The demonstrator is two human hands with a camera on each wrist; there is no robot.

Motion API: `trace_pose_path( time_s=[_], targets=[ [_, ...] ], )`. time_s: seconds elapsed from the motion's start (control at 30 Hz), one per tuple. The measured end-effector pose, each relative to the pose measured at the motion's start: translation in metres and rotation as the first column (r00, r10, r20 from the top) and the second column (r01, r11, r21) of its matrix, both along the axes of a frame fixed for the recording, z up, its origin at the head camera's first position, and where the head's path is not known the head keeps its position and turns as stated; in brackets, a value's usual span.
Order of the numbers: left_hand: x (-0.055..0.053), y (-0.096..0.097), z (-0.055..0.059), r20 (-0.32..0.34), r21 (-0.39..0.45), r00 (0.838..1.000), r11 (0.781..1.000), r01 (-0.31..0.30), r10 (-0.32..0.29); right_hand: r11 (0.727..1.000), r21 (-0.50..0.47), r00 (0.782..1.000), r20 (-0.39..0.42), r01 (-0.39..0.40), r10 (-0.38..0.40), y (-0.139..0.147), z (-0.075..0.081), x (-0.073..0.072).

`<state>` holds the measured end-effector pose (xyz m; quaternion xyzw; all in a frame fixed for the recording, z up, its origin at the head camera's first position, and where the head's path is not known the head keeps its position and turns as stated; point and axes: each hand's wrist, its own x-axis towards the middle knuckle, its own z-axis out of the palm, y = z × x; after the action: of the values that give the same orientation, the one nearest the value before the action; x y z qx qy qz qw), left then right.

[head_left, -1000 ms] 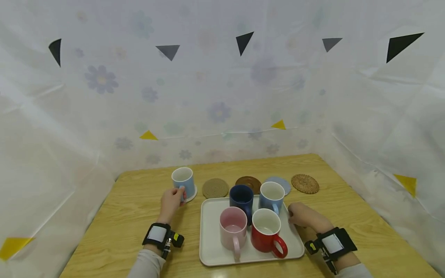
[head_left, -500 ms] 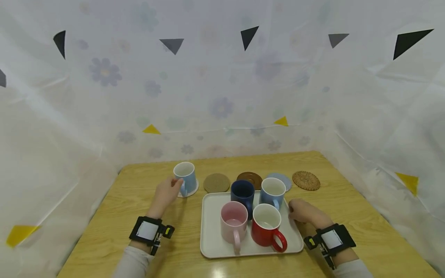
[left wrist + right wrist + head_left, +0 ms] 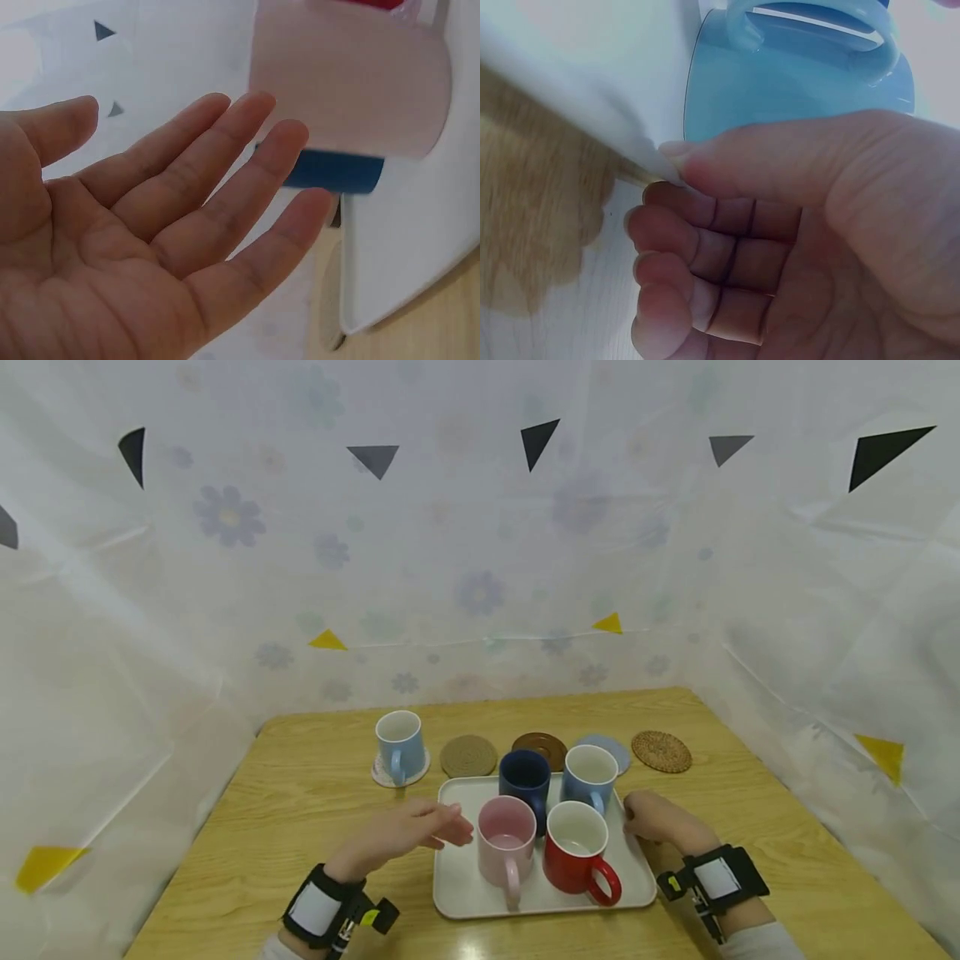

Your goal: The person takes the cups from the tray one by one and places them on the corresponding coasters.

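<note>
My left hand (image 3: pixel 405 837) is stretched out with straight, spread fingers over the left edge of a white tray (image 3: pixel 459 892). It holds nothing, its fingertips just left of a pink mug (image 3: pixel 491 860). My right hand (image 3: pixel 663 822) pinches the tray's right rim; in the right wrist view the thumb (image 3: pixel 735 161) lies on top and curled fingers are below, beside a light blue mug (image 3: pixel 802 94). A red mug (image 3: pixel 564 867) and a navy mug (image 3: pixel 513 789) also stand upright on the tray. Another light blue mug (image 3: pixel 407 753) stands on a white coaster (image 3: pixel 382 775).
Along the back of the wooden table (image 3: pixel 300 785) lie an olive coaster (image 3: pixel 468 755), a brown coaster (image 3: pixel 551 747), a pale blue coaster (image 3: pixel 611 746) and a woven coaster (image 3: pixel 662 752). A white sheet (image 3: pixel 480 543) encloses the back and sides.
My left hand has let go of the light blue mug's handle on the white coaster and moved right and nearer, towards the pink mug. My right hand has stayed at the tray rim.
</note>
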<state>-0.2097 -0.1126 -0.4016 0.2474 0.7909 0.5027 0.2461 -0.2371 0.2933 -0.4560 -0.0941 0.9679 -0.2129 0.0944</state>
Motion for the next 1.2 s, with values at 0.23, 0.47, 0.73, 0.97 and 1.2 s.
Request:
trace_pose_path(
  time_s=[0.23,0.47,0.73,0.97,1.2],
  targets=[
    [0.018,0.036,-0.032,0.102,0.056,0.992,0.996,0.067,-0.072,1.0,0.012,1.0,0.002,0.005,-0.005,0.001,-0.001,-0.001],
    [0.028,0.06,-0.049,0.148,0.129,0.989,0.991,-0.02,0.001,1.0,0.018,1.0,-0.008,-0.008,0.008,0.002,0.0,-0.001],
    [0.032,0.07,-0.062,0.237,0.199,0.97,0.975,-0.1,0.052,1.0,0.015,1.0,-0.02,-0.02,0.02,0.003,0.0,0.0],
    [0.035,0.064,-0.061,0.232,0.242,0.954,0.939,-0.244,0.188,1.0,0.009,1.0,-0.022,-0.021,0.021,0.004,-0.003,-0.001],
    [0.032,0.047,-0.052,0.218,0.287,0.936,0.898,-0.333,0.277,0.999,0.012,0.999,-0.031,-0.03,0.03,0.003,-0.005,-0.003]
  ],
)
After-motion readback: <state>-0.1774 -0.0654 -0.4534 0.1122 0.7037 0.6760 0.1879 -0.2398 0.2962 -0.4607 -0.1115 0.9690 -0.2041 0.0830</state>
